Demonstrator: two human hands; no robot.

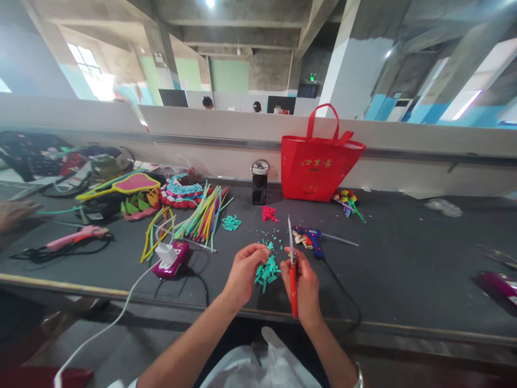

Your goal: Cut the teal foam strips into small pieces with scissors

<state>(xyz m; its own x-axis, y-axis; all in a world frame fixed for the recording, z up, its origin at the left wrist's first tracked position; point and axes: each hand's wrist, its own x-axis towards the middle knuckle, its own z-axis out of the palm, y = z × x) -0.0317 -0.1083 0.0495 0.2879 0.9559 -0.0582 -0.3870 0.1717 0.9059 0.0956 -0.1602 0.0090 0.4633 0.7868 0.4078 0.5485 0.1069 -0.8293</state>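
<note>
My right hand (305,283) grips a pair of scissors (293,285) with red handles, the blades pointing away from me. My left hand (244,275) is closed in a pinch, a small teal-green piece (270,246) showing at its fingertips. Between and below the hands lies a pile of teal-green cut strips (266,274) on the dark table. Tiny green snippets are scattered just beyond the fingers. Farther back sit a small heap of red pieces (269,213) and another teal heap (231,222). The scissor blades are apart from the piece in my left hand.
A blue glue gun (315,240) lies right of the scissors, its cord running to the front edge. Leftward are a purple power socket (173,260), colourful pipe cleaners (205,215) and a pink glue gun (76,237). A red bag (319,167) and a bottle (259,183) stand behind. Another person's hand (16,214) shows far left.
</note>
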